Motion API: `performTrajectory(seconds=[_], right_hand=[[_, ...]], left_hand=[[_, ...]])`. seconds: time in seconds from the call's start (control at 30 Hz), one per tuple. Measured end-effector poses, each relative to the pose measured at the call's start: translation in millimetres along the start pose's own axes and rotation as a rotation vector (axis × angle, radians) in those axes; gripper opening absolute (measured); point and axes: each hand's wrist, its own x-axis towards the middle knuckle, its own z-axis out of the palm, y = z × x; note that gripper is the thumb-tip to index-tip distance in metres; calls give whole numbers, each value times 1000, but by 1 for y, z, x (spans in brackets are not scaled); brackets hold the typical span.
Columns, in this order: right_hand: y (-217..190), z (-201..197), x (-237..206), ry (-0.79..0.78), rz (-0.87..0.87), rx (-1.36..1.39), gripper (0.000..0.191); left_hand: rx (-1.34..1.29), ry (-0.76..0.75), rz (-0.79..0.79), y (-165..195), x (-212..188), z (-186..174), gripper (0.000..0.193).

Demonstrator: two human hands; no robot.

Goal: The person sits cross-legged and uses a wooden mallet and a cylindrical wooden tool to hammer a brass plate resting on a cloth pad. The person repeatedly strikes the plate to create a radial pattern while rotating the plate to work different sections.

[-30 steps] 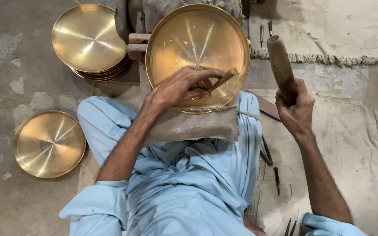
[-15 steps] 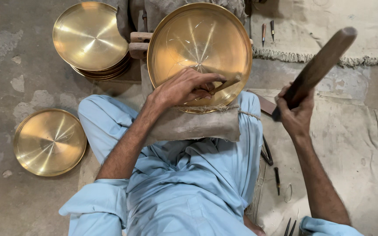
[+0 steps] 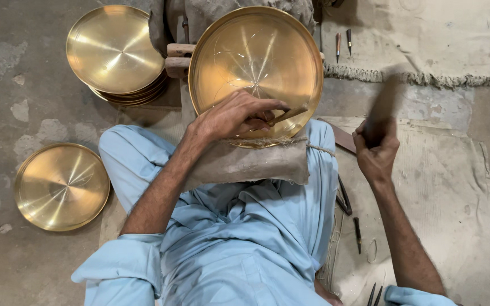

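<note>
Mallet [image 3: 382,107] swung down since half a second ago, now a blur at right in the right hand [image 3: 376,153], fist closed round its handle; mid-stroke, judging by the blur, toward the chisel [image 3: 286,116]. Left hand [image 3: 235,116] unmoved, fingers pinching chisel against the big plate [image 3: 256,56], propped far of the lap pad [image 3: 250,161]. Counted: one propped plate, one stack [image 3: 114,51] far left, one lone plate [image 3: 62,186] near left, two punches [image 3: 342,42] far right.
</note>
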Motion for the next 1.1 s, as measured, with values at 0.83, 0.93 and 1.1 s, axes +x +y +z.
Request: performTrajectory(seconds=[0.83, 0.93, 1.1], right_hand=[[-10, 39, -74, -109, 159, 976, 33], [-11, 54, -85, -113, 193, 936, 29], [-9, 53, -87, -85, 207, 910, 27]], left_hand=[[-500, 1073, -294, -13, -129, -28, 42], [-503, 989, -506, -10, -133, -24, 29], [-111, 762, -663, 6, -118, -18, 35]])
